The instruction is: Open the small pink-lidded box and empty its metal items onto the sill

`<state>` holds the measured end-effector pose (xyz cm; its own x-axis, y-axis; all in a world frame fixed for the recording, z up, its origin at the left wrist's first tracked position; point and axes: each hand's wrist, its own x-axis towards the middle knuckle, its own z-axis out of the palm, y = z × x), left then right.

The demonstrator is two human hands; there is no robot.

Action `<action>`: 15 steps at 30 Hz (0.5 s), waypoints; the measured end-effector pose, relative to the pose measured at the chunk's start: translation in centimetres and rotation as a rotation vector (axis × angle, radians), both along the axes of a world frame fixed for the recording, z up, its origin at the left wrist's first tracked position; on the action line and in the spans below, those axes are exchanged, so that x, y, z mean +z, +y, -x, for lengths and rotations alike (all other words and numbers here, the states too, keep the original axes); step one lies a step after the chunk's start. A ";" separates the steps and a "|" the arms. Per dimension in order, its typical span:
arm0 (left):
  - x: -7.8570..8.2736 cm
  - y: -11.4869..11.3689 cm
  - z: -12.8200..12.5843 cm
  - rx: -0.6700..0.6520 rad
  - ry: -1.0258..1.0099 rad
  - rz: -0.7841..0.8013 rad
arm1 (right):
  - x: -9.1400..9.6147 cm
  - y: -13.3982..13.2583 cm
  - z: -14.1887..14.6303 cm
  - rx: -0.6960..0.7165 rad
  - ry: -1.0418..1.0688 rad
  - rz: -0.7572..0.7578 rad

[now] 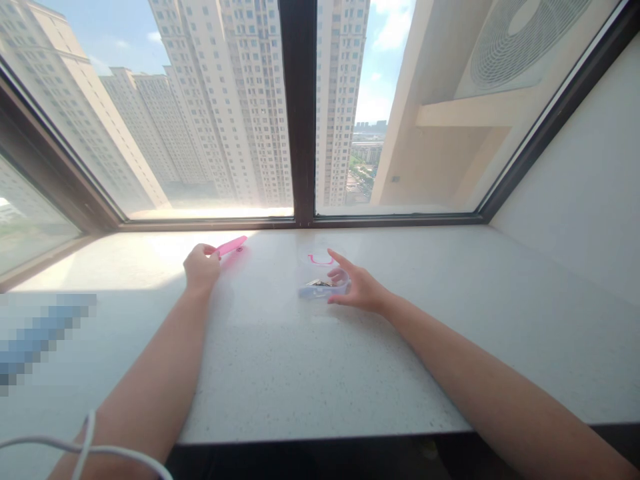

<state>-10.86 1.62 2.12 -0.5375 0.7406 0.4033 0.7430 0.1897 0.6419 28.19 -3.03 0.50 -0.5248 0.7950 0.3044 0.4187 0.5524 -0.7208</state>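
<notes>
The left hand [201, 268] is curled, its fingers pinching the near end of a pink toy skateboard [231, 247], a small finger-sized board with tiny wheels under it. The board lies flat on the white speckled windowsill [280, 360], pointing away from the hand toward the dark centre post of the window [298, 113], and sits left of that post, close to the glass.

The right hand [356, 287] lies to the right of the post's foot, fingers spread and loosely cupped against the right side of a clear plastic package [320, 275]. The index finger stretches along the package's far edge while the lower fingers touch its near right corner; it is not closed around anything. The package rests on the sill almost straight below the post, a little nearer the person than the skateboard. It has a pink curved mark on its upper face and some small dark parts inside at its near end; glare from the window washes it out, so what those parts are is hard to tell, perhaps small metal pieces.

The skateboard and the package are apart, with bare sill between them.

A white cable [85, 448] crosses the left forearm at the bottom of the view, far on the person's side of the post. Beyond the glass stand tall apartment blocks, and to the right of the post an air-conditioner unit [520, 40] hangs outside.
</notes>
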 end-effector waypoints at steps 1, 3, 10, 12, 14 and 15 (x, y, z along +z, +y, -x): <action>0.1 -0.1 0.0 -0.007 0.049 -0.012 | 0.0 0.0 0.0 -0.002 -0.002 -0.002; 0.3 -0.2 -0.1 -0.023 0.099 -0.051 | 0.0 0.0 0.0 -0.007 -0.004 -0.004; 1.7 -1.4 -1.3 -0.003 -0.073 -0.238 | 0.1 -0.1 -0.1 -0.010 0.002 0.006; 2.6 -1.9 -1.8 -0.025 -0.187 -0.253 | 0.1 -0.1 -0.1 -0.010 -0.001 0.007; 3.7 -2.5 -2.3 -0.063 -0.303 -0.158 | 0.1 0.0 -0.1 -0.010 -0.001 0.004; 4.2 -2.8 -2.5 -0.120 -0.374 -0.062 | 0.1 0.0 -0.1 -0.010 -0.001 0.002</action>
